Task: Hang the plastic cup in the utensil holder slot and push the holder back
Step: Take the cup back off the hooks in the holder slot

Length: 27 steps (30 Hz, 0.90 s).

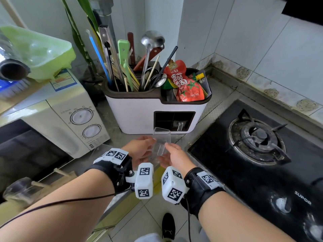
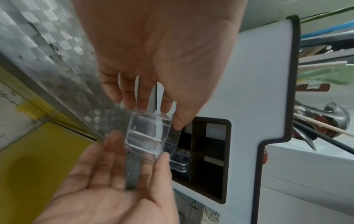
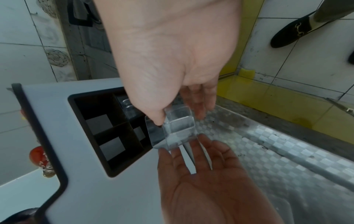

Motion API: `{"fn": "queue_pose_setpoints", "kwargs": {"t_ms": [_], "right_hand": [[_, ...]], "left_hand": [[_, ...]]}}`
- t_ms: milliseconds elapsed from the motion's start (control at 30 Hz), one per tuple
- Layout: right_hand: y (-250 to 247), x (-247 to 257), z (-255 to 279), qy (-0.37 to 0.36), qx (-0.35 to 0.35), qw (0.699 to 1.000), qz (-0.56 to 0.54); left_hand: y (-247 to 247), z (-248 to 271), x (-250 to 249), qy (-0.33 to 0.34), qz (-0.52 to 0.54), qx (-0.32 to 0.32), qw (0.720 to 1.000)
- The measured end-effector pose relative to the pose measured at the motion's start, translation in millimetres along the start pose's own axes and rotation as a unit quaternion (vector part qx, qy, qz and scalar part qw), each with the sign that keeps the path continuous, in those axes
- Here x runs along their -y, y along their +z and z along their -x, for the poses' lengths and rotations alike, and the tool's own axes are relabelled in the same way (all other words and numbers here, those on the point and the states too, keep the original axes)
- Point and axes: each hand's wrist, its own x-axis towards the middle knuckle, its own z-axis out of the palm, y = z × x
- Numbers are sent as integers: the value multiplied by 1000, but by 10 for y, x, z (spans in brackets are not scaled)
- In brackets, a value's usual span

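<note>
Plastic cup: clear, squarish, held in the air between both hands, just in front of the dark slot opening, not touching the holder. A flat tab projects from its rim toward the opening.

Left hand: palm turned inward, fingers nearly straight, thumb and fingertips touching the cup's left side.

Right hand: thumb tip pressed on the tab side of the cup, fingers nearly straight behind it; the cup is pinched between thumb and fingers.

Utensil holder: white body, dark brown rim, standing on the desk at the far side, between microwave and stove. The slot opening, low on its front right, is split by dark dividers into four cells; a second clear cup hangs in the lower right cell.

Holder contents: ladle, chopsticks, green spatula and knife handles in the left well; red tomato sauce pouch in the right well.

Desk: steel with a checkered embossed pattern.

Microwave: cream, two dials, to the left; a green plastic basin sits on top.

Gas stove: black, to the right, one burner in view.

Floor: white tile; a black loafer near the bottom edge.
</note>
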Motion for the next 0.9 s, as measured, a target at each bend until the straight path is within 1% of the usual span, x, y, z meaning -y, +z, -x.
{"fn": "queue_pose_setpoints", "kwargs": {"t_ms": [100,233,500,667,767,900], "right_hand": [[-46,78,-60,-18,-17,1000,-14],[-95,197,-156,-43,-21,999,-12],[-58,324,-291,-25,-22,999,-37],[-48,300,-373,7,-42,998,-50],[-57,315,-401,16,-30,998,-54],[-61,329,-439,0,-11,1000,-28]], "left_hand": [[72,-27,-20,-9,21,0,1000],[151,-92,-70,-6,50,1,999],[191,-240,-123,1,80,-5,997],[205,-284,-139,5,100,-9,995],[200,-318,-145,10,112,-17,994],[188,-394,-149,15,118,-21,993]]}}
